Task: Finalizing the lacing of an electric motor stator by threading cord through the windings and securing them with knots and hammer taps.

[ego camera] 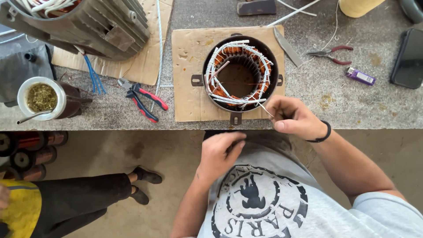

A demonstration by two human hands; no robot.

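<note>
A round motor stator [239,73] with copper windings and white insulating strips lies on a cardboard sheet [188,92] on the grey bench. My right hand [294,118], wearing a black wristband, pinches a thin white strip [265,108] that runs out from the stator's near rim. My left hand [219,155] hovers lower, near my chest below the bench edge, fingers curled together; I cannot see anything in it.
Red-handled pliers [143,99] lie left of the cardboard, small red pliers [331,54], a knife blade [287,46], a purple lighter [360,76] and a black phone [408,59] to the right. A cup with a metal straw [42,99] and a finned motor housing [83,24] stand left. Another person's legs [88,196] are lower left.
</note>
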